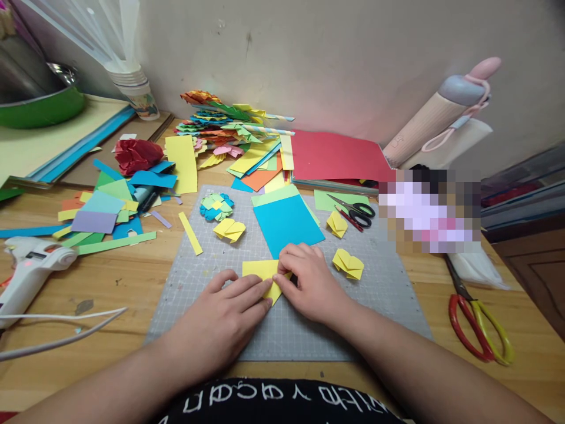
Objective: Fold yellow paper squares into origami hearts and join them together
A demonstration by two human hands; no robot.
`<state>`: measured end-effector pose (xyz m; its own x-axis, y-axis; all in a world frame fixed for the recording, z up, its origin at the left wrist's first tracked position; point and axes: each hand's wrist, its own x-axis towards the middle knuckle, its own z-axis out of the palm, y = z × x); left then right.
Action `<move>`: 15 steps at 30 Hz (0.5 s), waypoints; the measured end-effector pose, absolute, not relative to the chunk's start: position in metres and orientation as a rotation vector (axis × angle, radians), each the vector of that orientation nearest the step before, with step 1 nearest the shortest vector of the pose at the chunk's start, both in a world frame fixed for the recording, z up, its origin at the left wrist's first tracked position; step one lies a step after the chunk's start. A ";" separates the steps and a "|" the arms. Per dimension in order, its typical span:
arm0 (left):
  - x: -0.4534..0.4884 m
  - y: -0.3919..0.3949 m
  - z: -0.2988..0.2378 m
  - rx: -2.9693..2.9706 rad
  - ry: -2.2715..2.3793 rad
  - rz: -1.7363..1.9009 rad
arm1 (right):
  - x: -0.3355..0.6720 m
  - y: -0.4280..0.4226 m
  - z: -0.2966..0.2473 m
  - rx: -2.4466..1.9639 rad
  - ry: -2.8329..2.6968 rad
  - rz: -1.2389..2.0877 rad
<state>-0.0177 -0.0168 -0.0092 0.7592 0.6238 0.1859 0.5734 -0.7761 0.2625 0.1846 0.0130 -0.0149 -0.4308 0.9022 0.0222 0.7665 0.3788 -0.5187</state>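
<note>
A yellow paper square (261, 271), partly folded to a point, lies on the grey cutting mat (286, 330). My left hand (225, 321) rests flat on the mat, its fingertips pressing the paper's lower left edge. My right hand (311, 282) has its fingers curled and pinched on the paper's right fold. Behind them lies a blue paper square (286, 224) on a light green sheet.
Three folded yellow pieces (229, 229) (338, 224) (348, 264) and a blue-green paper flower (216, 206) sit on the mat. Black scissors (357, 212), red-yellow scissors (479, 324), a white glue gun (30, 268), paper scraps at left, red sheets (335, 156) behind.
</note>
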 end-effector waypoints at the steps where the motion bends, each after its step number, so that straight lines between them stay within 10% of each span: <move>1: -0.018 -0.017 -0.009 2.767 0.946 0.401 | 0.184 0.013 -0.015 -1.469 -2.342 0.633; 15: -0.012 -0.017 -0.009 2.708 0.999 0.344 | 0.200 -0.017 -0.002 -1.129 -2.308 0.663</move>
<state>-0.0116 -0.0168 -0.0091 0.7391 0.6593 0.1378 0.6042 -0.7394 0.2970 0.2003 -0.0168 -0.0021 -0.5423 0.8142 0.2072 0.5800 0.5413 -0.6088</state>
